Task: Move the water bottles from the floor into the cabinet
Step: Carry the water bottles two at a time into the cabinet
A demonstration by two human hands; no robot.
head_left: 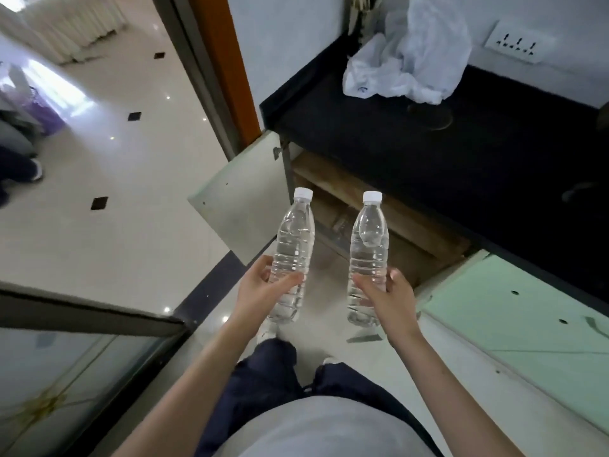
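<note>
I hold two clear water bottles with white caps upright in front of me. My left hand (263,288) grips the lower body of the left bottle (294,239). My right hand (385,295) grips the lower body of the right bottle (369,242). Beyond them, under a black countertop (461,153), the cabinet (379,212) stands open, its wooden inside visible. Its pale door (240,199) is swung out to the left, and another green door (514,311) lies open at the right.
A crumpled white plastic bag (408,57) lies on the countertop below a wall socket (517,46). A glass-topped surface with a dark frame (82,324) is at my lower left. Someone's legs (16,153) show at the far left on the tiled floor.
</note>
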